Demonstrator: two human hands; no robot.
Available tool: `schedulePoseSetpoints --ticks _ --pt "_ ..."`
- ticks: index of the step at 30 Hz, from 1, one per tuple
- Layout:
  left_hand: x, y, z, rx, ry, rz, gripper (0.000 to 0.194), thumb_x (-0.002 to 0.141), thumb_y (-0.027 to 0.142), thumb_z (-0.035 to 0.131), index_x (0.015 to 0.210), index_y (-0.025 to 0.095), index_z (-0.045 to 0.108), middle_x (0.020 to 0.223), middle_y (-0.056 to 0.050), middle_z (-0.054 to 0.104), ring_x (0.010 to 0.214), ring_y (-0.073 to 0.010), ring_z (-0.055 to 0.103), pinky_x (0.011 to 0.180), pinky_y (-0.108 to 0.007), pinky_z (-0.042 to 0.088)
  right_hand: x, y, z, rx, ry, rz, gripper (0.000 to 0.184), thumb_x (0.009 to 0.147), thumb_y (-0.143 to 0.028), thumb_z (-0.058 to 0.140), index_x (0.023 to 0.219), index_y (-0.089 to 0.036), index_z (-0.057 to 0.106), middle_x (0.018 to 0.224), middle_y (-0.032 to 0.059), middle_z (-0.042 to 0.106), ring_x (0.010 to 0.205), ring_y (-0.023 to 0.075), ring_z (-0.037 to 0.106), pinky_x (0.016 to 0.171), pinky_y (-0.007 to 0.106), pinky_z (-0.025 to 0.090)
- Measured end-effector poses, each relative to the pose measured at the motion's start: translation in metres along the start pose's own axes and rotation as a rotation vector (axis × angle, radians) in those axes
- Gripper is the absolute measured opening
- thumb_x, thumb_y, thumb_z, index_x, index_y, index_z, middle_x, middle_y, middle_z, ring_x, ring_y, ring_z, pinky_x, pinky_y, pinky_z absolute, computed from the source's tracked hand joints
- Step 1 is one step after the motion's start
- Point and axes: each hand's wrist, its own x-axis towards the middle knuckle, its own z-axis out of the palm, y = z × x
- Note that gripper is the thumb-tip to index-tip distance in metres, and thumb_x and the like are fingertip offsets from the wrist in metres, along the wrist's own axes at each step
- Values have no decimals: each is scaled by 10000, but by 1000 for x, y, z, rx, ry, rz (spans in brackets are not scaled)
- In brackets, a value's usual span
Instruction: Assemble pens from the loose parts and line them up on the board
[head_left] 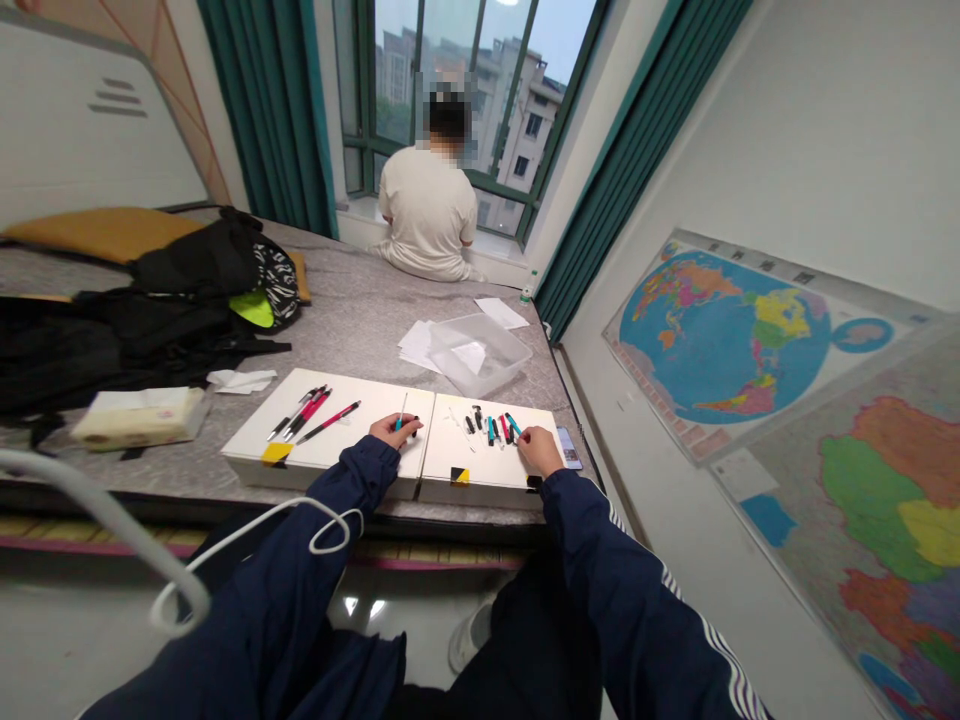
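Left hand (394, 431) pinching thin refill (403, 410); right hand (538, 451) touching plastic pen parts (491, 430).

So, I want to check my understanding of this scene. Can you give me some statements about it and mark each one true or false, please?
The right hand is beside a group of small pen parts. True.

The complete pens lie on the right white panel. False: they lie on the left white panel.

The clear plastic box is full of pens. False: no pens show in it.

The left hand holds a thin pen part. True.

A person in a pale shirt sits at the window, back turned. True.
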Motion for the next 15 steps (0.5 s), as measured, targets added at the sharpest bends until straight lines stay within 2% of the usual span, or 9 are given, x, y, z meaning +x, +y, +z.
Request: schedulePoseSetpoints --ticks 6,10,12,15 --pt "2 -4 -1 8 -2 3 412 537 432 770 801 130 679 477 27 548 352 -50 380 360 -195 317 -3 -1 0 46 34 66 101 686 -178 564 651 -137 648 668 69 654 633 149 560 593 226 339" --pt "3 -6 0 -28 5 4 418 510 422 791 784 127 681 484 23 560 348 -44 375 357 -194 312 -8 -6 -7 206 119 129 113 701 -205 544 682 -145 638 650 54 659 606 150 590 574 216 386" --pt "3 -5 0 -53 -21 -5 423 502 412 800 789 126 683 488 24 562 351 -43 375 359 -194 313 -10 -16 -9 357 104 128 131 720 -239 542 721 -153 640 653 41 667 586 147 609 568 213 424" --pt "3 -3 -1 -65 -56 -11 426 503 397 807 809 125 689 495 23 566 360 -45 385 366 -197 319 -11 -44 -5 581 60 67 153 735 -294 562 749 -161 636 669 29 678 582 153 636 561 223 471"
